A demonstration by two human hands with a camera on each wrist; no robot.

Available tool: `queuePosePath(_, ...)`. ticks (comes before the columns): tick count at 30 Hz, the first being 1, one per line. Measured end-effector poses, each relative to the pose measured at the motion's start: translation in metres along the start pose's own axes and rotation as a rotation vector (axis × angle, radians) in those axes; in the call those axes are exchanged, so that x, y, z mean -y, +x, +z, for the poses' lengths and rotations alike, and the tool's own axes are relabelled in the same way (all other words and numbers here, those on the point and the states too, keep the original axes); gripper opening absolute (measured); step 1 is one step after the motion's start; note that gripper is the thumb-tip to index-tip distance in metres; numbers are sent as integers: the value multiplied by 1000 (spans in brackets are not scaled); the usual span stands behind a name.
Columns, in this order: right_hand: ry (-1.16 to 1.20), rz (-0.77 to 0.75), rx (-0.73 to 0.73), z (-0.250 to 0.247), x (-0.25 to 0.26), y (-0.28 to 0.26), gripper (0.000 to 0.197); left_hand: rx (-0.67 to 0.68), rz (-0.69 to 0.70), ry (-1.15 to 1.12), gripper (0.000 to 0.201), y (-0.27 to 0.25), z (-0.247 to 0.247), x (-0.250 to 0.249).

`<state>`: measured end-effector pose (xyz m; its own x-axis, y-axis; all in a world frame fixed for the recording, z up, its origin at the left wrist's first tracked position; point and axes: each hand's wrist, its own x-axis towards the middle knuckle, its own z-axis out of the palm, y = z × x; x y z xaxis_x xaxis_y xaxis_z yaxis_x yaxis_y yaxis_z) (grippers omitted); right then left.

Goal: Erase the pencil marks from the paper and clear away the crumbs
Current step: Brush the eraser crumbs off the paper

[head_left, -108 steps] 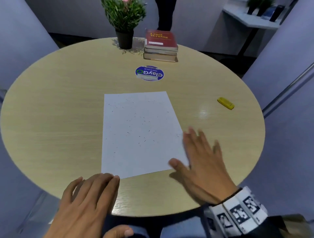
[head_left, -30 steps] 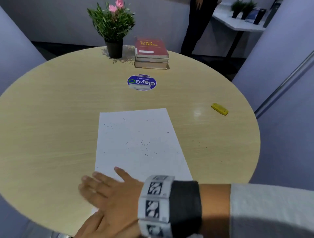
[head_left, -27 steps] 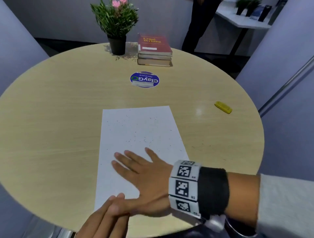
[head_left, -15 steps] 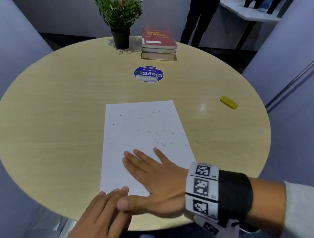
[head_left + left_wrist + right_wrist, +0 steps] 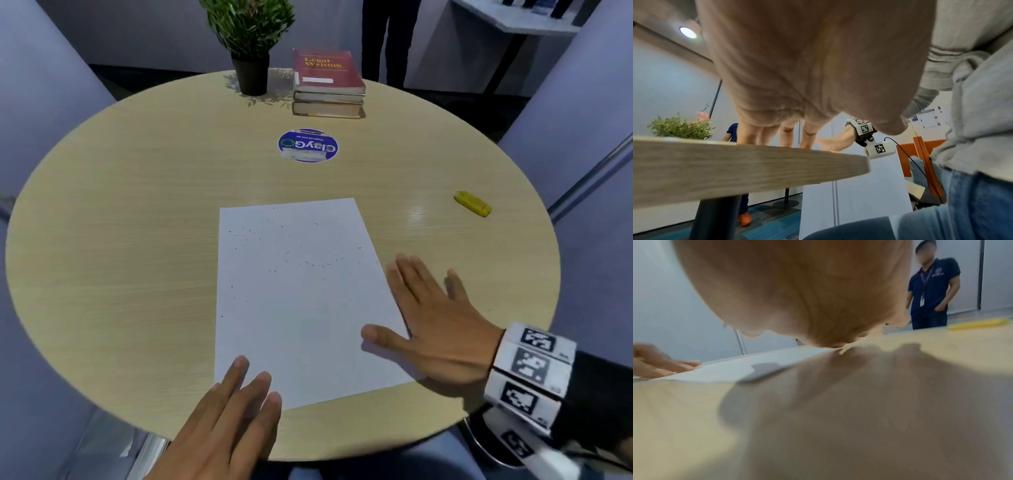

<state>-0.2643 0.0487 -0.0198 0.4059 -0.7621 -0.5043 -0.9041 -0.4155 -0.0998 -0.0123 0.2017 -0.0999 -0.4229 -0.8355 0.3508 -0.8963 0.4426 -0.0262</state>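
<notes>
Head view: no pencil marks show on the paper (image 5: 301, 301), though fine ones may be lost; eraser crumbs (image 5: 308, 260) still dot its far half. The left hand (image 5: 226, 421) pins the near corner, fingers straight. The right hand (image 5: 435, 325), flat and spread, has swung from mid-sheet to the right edge.

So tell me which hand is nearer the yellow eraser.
Right. The right hand lies flat by the paper's right edge, below the yellow eraser; the left hand rests on the near-left corner.
</notes>
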Motion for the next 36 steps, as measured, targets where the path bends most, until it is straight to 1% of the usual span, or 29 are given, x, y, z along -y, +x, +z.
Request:
queuePosePath(1,-26,3,-21,-7,2,0,113,35,0,-43,41,0,-3,4)
queuePosePath(2,-53,-48,-39,-13,11,0,113,67,-4,-80,43,1,-7,7)
queuePosePath(4,-93,-256,-73,-22,43,3,106,119,-11,-79,47,7,-18,18)
queuePosePath(5,-104,-372,-76,-25,62,8,102,135,-13,-37,54,10,-21,24)
queuePosePath(7,-107,-568,-41,-20,99,22,96,231,-46,31,79,11,-23,36)
queuePosePath(8,-108,-624,-20,-14,113,30,94,304,-56,36,93,11,-23,42)
queuePosePath(9,-114,-646,-1,-9,123,38,92,367,-67,26,100,10,-23,46)
queuePosePath(10,-118,-642,21,-4,129,44,91,402,-72,8,98,9,-21,48)
queuePosePath(11,-117,-625,45,-2,130,48,91,404,-67,-1,85,6,-17,50)
queuePosePath(12,-125,-594,59,-2,125,50,93,377,-65,-4,70,3,-13,50)
queuePosePath(13,-144,-547,62,-3,115,51,96,325,-67,7,58,0,-10,49)
queuePosePath(14,-156,-475,60,-5,100,53,101,260,-64,26,52,-2,-6,49)
queuePosePath(16,-110,-261,45,-13,70,52,114,166,-71,47,50,-3,-2,47)
queuePosePath(17,-78,-156,15,-17,61,50,119,138,-87,49,50,-3,-1,45)
queuePosePath(18,-55,-106,-29,-20,60,48,123,131,-104,45,50,-4,-1,44)
queuePosePath(19,-51,-145,-77,-21,67,46,124,129,-114,47,49,-5,1,43)
queuePosePath(20,-67,-261,-111,-22,82,44,120,129,-118,54,48,-5,4,44)
queuePosePath(21,-79,-406,-103,-22,102,44,111,138,-128,70,50,-5,7,46)
queuePosePath(22,-78,-533,-58,-20,122,43,102,154,-135,94,54,-3,9,50)
queuePosePath(23,-65,-606,1,-16,140,45,97,159,-123,116,58,-2,10,55)
queuePosePath(24,-57,-615,48,-12,149,48,94,138,-95,133,60,-1,13,58)
queuePosePath(26,-74,-547,58,-5,139,57,91,101,-58,138,54,-2,12,56)
queuePosePath(28,-92,-426,25,-3,107,59,95,88,-66,142,48,-6,7,48)
queuePosePath(31,-21,-105,-8,-13,53,53,115,96,-88,98,48,0,-2,44)
queuePosePath(32,13,2,-10,-18,45,49,119,111,-87,100,50,0,0,46)
queuePosePath(33,37,64,-27,-21,44,46,120,117,-88,94,50,1,0,47)
queuePosePath(34,39,43,-65,-22,51,44,119,115,-88,84,49,2,-2,47)
queuePosePath(35,20,-62,-101,-24,66,42,115,111,-84,74,49,3,-1,47)
queuePosePath(36,9,-219,-113,-22,86,43,108,120,-79,71,51,3,2,47)
